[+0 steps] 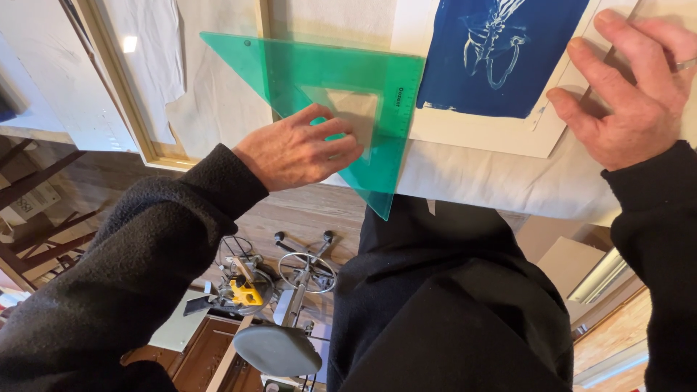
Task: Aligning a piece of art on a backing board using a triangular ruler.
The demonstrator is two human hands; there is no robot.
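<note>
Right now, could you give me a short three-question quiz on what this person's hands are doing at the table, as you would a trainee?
1. True or false: the left hand rests on the green set square.
2. Which hand wears a ring?
3. The right hand is nearest to: A) the blue print, B) the grey stool, C) the wooden frame.

Key: 1 true; 2 the right; 3 A.

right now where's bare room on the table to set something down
Bare white cloth lies between the green triangle and right hand, below the blue print. Crowded by the left hand on the triangle.
</note>
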